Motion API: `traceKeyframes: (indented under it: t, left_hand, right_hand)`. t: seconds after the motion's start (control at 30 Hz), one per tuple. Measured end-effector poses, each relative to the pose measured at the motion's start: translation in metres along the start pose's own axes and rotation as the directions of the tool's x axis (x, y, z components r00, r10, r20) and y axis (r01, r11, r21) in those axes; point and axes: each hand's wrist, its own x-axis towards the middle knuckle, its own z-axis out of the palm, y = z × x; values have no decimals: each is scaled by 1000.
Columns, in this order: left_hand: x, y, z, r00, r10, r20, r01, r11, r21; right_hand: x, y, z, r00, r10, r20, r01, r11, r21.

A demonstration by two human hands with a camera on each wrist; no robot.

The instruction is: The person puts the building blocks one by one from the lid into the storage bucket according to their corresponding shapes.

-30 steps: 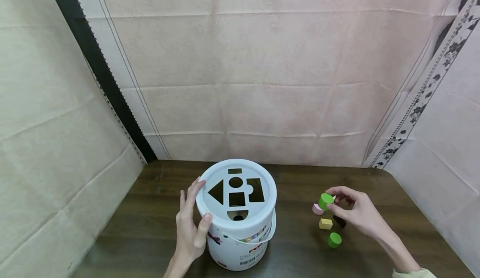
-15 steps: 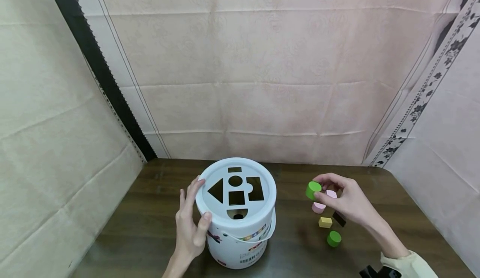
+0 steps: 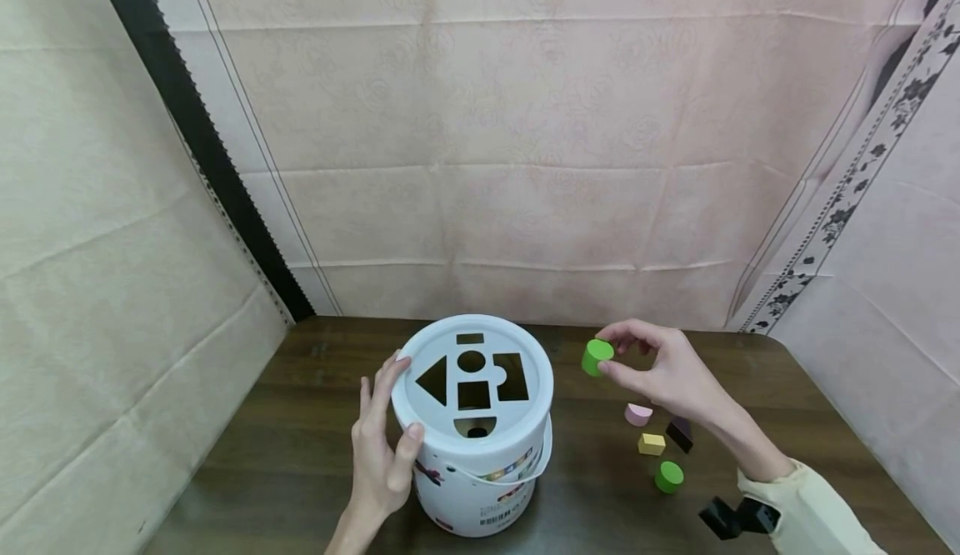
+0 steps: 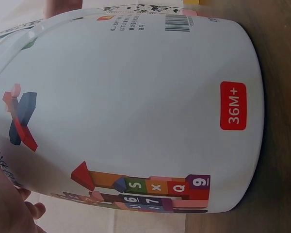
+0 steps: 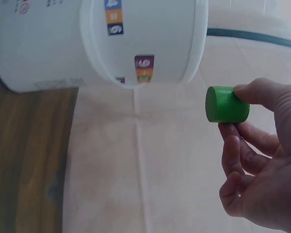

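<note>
A white lidded bucket (image 3: 480, 488) stands upright on the table, its pale blue lid (image 3: 442, 355) cut with several shaped holes. My left hand (image 3: 382, 451) holds the bucket's left side, fingertips and thumb on the lid's rim. Between thumb and fingers, my right hand (image 3: 667, 367) pinches a green cylinder block (image 3: 597, 357), raised to the right of the bucket. The right wrist view shows this green cylinder near the lid, apart from it. Below the right hand lie a pink half-round block (image 3: 638, 414), a yellow block (image 3: 651, 444), a black block (image 3: 680, 434) and another green cylinder (image 3: 669, 477).
The bucket's white handle (image 3: 543, 455) hangs down on its right side. Pale cloth walls (image 3: 525, 163) enclose the dark wooden table (image 3: 315, 422) at the back and both sides. A black device (image 3: 738, 517) sits at the right wrist.
My right hand has lifted the green cylinder and carried it left and away from me, towards the bucket. The left hand and the bucket have stayed in place.
</note>
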Motion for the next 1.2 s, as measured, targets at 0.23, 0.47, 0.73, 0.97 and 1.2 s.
traceKeyframes:
  t: [0.23,0.47,0.73,0.97,1.2]
  left_hand:
    - [0,1,-1,1000,-1,3,1,1000,9]
    - [-1,1,-1,1000,-1,3,1,1000,16]
    - [0,2,-1,1000,4,0,-4,1000,22]
    - [-2,2,0,1000,-1,0,1,1000,19]
    - [-1,3,-1,1000,-6,9,6,1000,24]
  right_hand:
    - [16,-15,13,999,34,43,-37,998,60]
    - [31,-29,26,994,21,105,-32,995,99]
    - [47,-34,44,989,-31,145,13,993,120]
    - [57,-42,60,983,-21,182,-4,991,135]
    - [67,-50,74,979,-100,177,76,988,137]
